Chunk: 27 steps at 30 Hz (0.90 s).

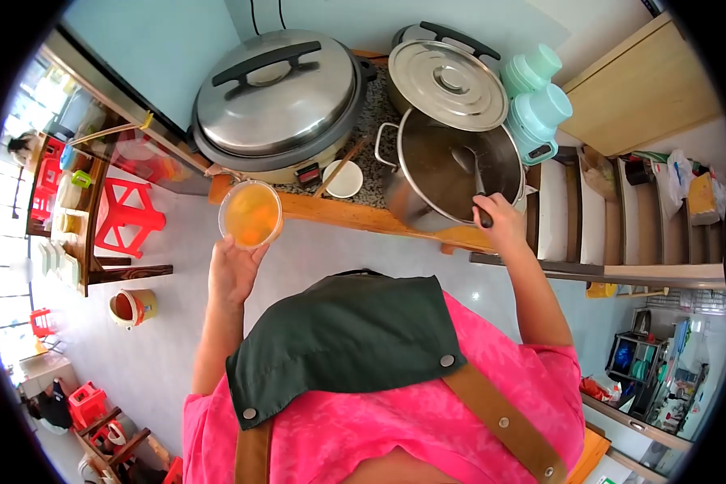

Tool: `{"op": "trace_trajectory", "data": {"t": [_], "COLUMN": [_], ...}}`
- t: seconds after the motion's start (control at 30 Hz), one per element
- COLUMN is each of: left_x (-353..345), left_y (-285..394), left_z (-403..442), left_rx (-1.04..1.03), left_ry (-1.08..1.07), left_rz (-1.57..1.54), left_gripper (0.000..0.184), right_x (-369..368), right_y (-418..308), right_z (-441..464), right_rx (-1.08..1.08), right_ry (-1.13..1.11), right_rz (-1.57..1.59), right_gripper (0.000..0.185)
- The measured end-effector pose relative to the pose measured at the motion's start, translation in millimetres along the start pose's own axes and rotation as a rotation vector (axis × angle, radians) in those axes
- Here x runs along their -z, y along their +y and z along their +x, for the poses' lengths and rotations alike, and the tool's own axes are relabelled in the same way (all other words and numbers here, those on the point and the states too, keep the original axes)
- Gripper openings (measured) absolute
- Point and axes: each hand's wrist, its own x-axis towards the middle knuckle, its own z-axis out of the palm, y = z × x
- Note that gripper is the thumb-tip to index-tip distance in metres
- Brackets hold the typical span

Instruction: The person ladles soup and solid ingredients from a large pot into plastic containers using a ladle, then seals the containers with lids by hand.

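Note:
My left hand (pixel 234 273) holds a clear round bowl (pixel 252 214) of yellowish broth with orange pieces, in front of the counter's wooden edge. My right hand (pixel 502 221) grips the dark handle of a ladle (pixel 479 179), whose head dips into the brown liquid in a big steel pot (pixel 403 153). A steel lid (pixel 448 84) lies partly over the back of that pot. Left of it stands a large cooker (pixel 278 101) with its silver lid closed. Between them a small white dish (pixel 344 180) and a wooden stick (pixel 340 167) rest on the speckled counter.
Stacked mint-green cups (pixel 539 109) stand right of the pot, beside wooden shelving (pixel 593 214). A red stool (pixel 129 216) and a bucket (pixel 133 308) are on the floor at left. A rack of goods (pixel 637 355) is at lower right.

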Motion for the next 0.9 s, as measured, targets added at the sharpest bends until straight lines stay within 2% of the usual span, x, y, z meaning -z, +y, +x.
{"op": "trace_trajectory", "data": {"t": [0.2, 0.47, 0.6, 0.67, 0.7, 0.73, 0.8, 0.87, 0.9], "left_x": [-36, -60, -64, -65, -67, -68, -66, -67, -68], "left_y": [-35, -48, -55, -59, -61, -61, -62, -62, -63], "left_z": [13, 26, 36, 40, 41, 43, 47, 51, 52], "left_rx": [-0.022, 0.013, 0.05, 0.066, 0.077, 0.086, 0.109, 0.134, 0.142], "left_ry": [0.033, 0.051, 0.037, 0.021, 0.018, 0.016, -0.001, -0.019, -0.019], "left_rz": [0.008, 0.07, 0.061, 0.061, 0.055, 0.049, 0.067, 0.082, 0.089], "left_gripper": [0.044, 0.044, 0.045, 0.045, 0.045, 0.046, 0.046, 0.046, 0.047], "right_x": [-34, -73, -73, -76, -76, -72, -61, -45, -35], "right_y": [38, 50, 48, 51, 53, 52, 47, 48, 47], "right_z": [16, 30, 30, 22, 19, 17, 15, 12, 10], "right_rx": [0.139, 0.087, -0.06, -0.32, -0.36, -0.368, -0.627, -0.64, -0.729], "right_ry": [-0.153, -0.198, -0.16, -0.216, -0.231, -0.224, -0.15, -0.107, -0.076], "right_rz": [0.121, 0.394, 0.587, 0.726, 0.745, 0.745, 0.949, 0.994, 1.049], "right_gripper": [0.016, 0.013, 0.013, 0.014, 0.014, 0.014, 0.014, 0.014, 0.013]}}
